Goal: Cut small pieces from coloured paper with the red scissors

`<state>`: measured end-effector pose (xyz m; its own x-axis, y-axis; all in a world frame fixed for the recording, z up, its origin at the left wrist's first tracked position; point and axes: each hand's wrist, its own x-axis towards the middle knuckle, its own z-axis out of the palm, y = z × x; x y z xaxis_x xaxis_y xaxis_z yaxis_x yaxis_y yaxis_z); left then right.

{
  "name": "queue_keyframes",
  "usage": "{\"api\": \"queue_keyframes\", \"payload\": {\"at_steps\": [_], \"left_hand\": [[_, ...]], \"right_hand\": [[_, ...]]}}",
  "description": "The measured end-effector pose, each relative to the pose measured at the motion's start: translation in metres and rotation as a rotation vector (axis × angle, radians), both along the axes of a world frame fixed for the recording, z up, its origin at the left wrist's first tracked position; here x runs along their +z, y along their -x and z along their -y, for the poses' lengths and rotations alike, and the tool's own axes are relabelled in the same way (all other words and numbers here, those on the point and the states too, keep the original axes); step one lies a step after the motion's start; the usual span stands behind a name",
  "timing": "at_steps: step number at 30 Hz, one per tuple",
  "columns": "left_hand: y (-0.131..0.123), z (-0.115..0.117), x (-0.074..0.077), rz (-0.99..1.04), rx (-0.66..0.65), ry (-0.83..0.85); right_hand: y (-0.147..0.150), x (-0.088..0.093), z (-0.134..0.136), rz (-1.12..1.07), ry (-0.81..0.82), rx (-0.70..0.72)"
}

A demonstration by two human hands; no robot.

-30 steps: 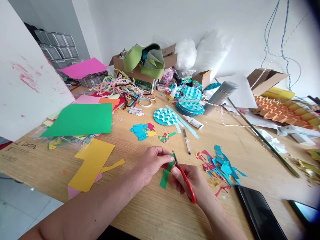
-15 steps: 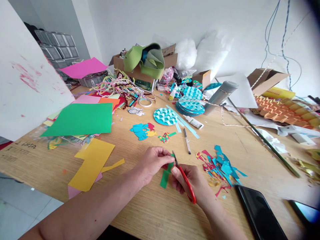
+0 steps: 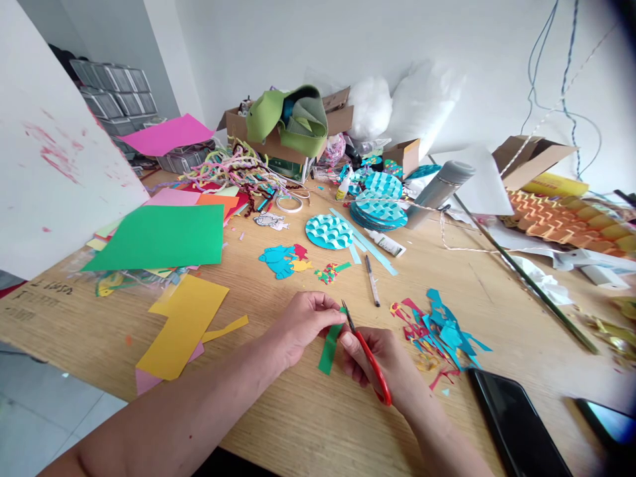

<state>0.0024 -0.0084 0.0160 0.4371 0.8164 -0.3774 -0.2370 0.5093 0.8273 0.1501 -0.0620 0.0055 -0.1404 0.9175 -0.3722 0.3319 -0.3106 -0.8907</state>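
Note:
A narrow green paper strip [image 3: 328, 354] is pinched at its upper end by my left hand [image 3: 311, 321]. Red-handled scissors [image 3: 373, 366] are gripped in my right hand [image 3: 371, 354], their blades pointing up beside the strip's top end and my left fingertips. Whether the blades touch the paper I cannot tell. Beyond my hands lies a small pile of tiny coloured paper bits [image 3: 326, 273] with a short green piece. Blue paper fish [image 3: 278, 261] lie beside a red and a yellow one. A pen [image 3: 371, 281] rests farther to the right.
Paper scraps [image 3: 444, 331] and a black phone [image 3: 514, 424] lie at the right. Yellow paper [image 3: 186, 331] and a green sheet [image 3: 163, 237] are at the left. Behind stand scale-patterned blue discs [image 3: 328, 232], a glue bottle [image 3: 385, 242], a grey flask [image 3: 440, 192] and a felt-filled box [image 3: 288, 126].
Both hands stay in nearly the same place. The scissors have shifted very slightly, and the green strip now looks straighter between my hands.

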Motion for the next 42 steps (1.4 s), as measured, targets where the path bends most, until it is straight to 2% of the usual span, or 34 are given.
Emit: {"api": "queue_keyframes", "payload": {"at_steps": [20,42], "left_hand": [[0.0002,-0.0005,0.0014,-0.038,0.001,-0.058],[0.0018,-0.0011,-0.0035,-0.089,-0.013,-0.082]], "right_hand": [[-0.0011,0.0037,-0.0008,0.029,-0.005,0.021],[-0.0018,0.0024,-0.0001,0.034,0.001,0.035]]}}
